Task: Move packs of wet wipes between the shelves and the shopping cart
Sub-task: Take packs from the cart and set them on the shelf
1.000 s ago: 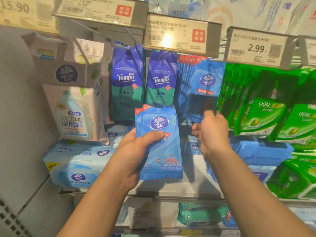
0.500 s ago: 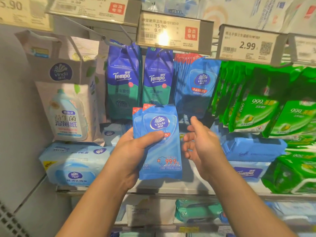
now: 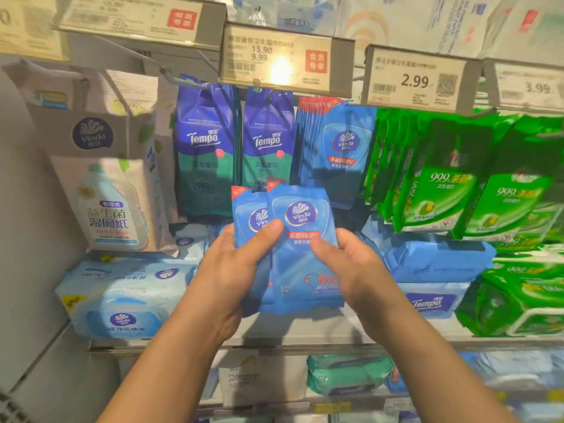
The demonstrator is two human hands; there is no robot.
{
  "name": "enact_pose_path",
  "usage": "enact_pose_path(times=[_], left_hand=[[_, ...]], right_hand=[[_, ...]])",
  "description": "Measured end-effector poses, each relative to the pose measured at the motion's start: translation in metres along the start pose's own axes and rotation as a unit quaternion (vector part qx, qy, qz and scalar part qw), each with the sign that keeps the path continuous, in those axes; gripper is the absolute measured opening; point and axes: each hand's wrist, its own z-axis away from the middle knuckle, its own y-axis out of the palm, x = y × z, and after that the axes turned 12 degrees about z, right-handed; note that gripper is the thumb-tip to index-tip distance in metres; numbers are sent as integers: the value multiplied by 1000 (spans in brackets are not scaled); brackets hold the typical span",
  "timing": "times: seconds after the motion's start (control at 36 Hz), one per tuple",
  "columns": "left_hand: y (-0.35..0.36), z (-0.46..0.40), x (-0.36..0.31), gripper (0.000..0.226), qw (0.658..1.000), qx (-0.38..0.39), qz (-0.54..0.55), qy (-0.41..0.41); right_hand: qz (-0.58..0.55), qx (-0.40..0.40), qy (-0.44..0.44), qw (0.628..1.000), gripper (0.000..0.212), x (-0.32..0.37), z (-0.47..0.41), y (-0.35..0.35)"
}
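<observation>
I hold two blue Vinda wet-wipe packs in front of the shelf, fanned apart. The front pack (image 3: 305, 264) overlaps the rear pack (image 3: 247, 209), whose top left corner shows. My left hand (image 3: 235, 270) grips them from the left, thumb across the front. My right hand (image 3: 348, 264) holds the front pack's right edge, thumb on its face. More of the same blue packs (image 3: 338, 148) hang on a hook behind. The shopping cart is out of view.
Purple-green Tempo packs (image 3: 204, 148) hang left of the blue ones, green wipe packs (image 3: 442, 184) to the right. Large pale-blue Vinda packs (image 3: 122, 294) and blue Tempo packs (image 3: 436, 261) lie on the shelf (image 3: 305, 340). Price tags (image 3: 283, 59) jut out overhead.
My right hand came back down from the hanging packs and took hold of the front pack. The two packs in my left hand have fanned apart.
</observation>
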Motion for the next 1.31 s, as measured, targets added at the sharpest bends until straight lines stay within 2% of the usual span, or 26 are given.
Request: enact_pose_path(times=[0.08,0.22,0.39,0.56,0.64,0.83,0.94,1.11,1.25,1.31], left_hand=[[0,-2,-2,24,999,-32,6,0],[-1,-6,-4,21,999,-42,30,-14],[0,-6,-5,24,998,-39,40,-26],[0,-7,-5,25,998,-42,36,-34],[0,-8,-5,26,998,-46,36,-30],[-2,-10,-3,26,998,-53,35,-27],[-2,-10,-3,27,998,-50,39,-29],[-3,-10,-4,28,998,-49,38,-32],[-3,-10,-5,20,997,-51,45,-31],[-3,-10,-6,19,997,-52,46,-29]], right_hand=[[23,-73,-21,997,23,2,-2,-6],[34,-169,-115,978,28,7,4,-15],[59,-235,-211,947,28,25,13,-19],[25,-278,-266,923,22,35,17,-20],[10,-287,-253,924,12,39,13,-22],[27,-288,-209,934,16,35,0,-25],[8,-284,-200,938,10,28,-3,-21],[12,-288,-174,942,13,22,-6,-18],[5,-252,-118,961,28,6,-7,-11],[-15,-242,-105,964,25,3,-11,-8]])
